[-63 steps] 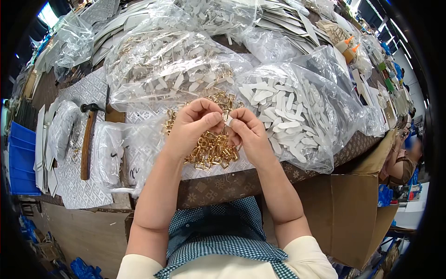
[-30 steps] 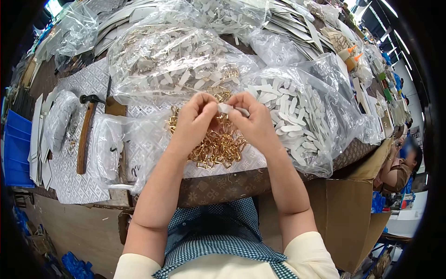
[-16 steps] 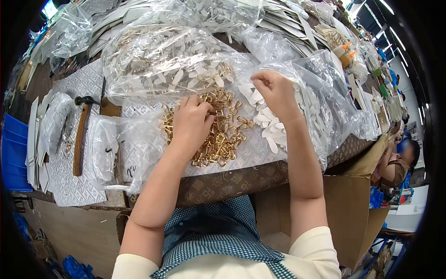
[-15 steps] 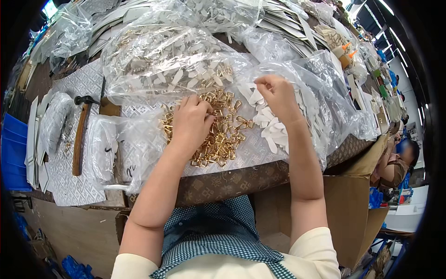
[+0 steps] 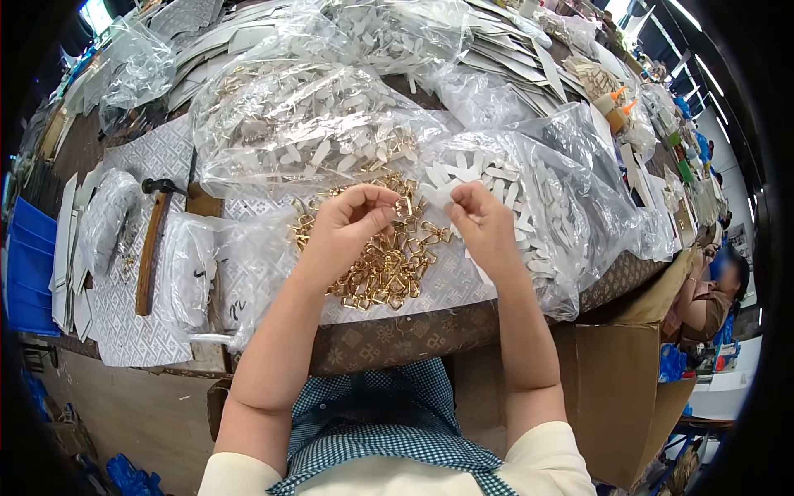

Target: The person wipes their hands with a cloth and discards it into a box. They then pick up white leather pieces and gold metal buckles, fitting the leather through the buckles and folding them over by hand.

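My left hand [image 5: 347, 236] pinches a small gold metal clasp [image 5: 404, 207] between thumb and fingertips, above the pile. My right hand [image 5: 488, 231] grips a white leather tab [image 5: 438, 194] between thumb and forefinger. The tab's end points toward the clasp, with a small gap between them. Beneath and between my hands lies a heap of gold clasps [image 5: 385, 273] on the patterned sheet. Beside my right hand, many white tabs [image 5: 538, 260] spill from an opened clear plastic bag [image 5: 571, 223].
A large clear bag [image 5: 289, 116] of white pieces and gold clasps lies behind the pile. To the left are a hammer [image 5: 150, 248], plastic-wrapped bundles [image 5: 186, 264] and a blue bin [image 5: 31, 264]. A cardboard box [image 5: 612, 388] stands below the table's right edge. Another person [image 5: 703, 298] sits far right.
My left hand has risen from the pile with a gold clasp. My right hand has come down and inward from the tabs, now holding a white tab; both hands are closer together.
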Demonstrator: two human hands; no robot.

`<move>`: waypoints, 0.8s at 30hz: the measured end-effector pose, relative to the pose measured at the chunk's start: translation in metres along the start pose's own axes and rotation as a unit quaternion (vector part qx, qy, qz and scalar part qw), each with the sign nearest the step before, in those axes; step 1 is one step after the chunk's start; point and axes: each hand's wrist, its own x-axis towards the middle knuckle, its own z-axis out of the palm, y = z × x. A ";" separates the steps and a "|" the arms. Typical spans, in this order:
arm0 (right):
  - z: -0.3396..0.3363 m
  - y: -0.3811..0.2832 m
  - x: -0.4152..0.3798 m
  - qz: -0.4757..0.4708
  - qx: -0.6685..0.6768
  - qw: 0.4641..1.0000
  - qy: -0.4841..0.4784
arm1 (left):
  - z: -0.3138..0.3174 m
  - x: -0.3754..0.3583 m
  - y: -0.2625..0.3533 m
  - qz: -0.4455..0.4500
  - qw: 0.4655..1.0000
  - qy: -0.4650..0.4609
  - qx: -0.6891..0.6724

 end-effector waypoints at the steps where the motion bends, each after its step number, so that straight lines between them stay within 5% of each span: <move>1: 0.008 -0.001 -0.007 0.023 0.051 0.998 -0.013 | 0.000 0.000 0.001 -0.007 0.999 -0.011 -0.030; 6: 0.025 0.008 -0.020 0.055 0.146 0.988 -0.006 | -0.002 0.000 -0.001 -0.007 0.997 -0.030 -0.067; 9: 0.019 0.000 -0.022 0.062 0.043 0.996 0.043 | -0.002 0.001 -0.003 -0.011 0.998 -0.030 -0.060; 11: 0.012 0.008 -0.016 -0.121 -0.113 0.983 0.084 | -0.003 0.002 -0.004 -0.018 0.998 -0.036 -0.052; 13: 0.012 0.005 -0.015 -0.124 -0.070 0.988 0.065 | -0.002 0.001 -0.002 -0.017 0.997 -0.040 -0.059; 15: 0.016 -0.007 -0.026 0.062 0.169 0.984 -0.012 | -0.001 0.000 -0.001 -0.017 0.997 -0.046 -0.067; 20: 0.022 -0.024 -0.030 0.104 0.290 0.947 -0.093 | 0.001 -0.002 -0.003 -0.026 0.996 -0.067 -0.058; 24: 0.029 -0.028 -0.032 0.104 0.294 0.947 -0.072 | 0.010 -0.008 0.005 0.036 0.993 -0.058 0.095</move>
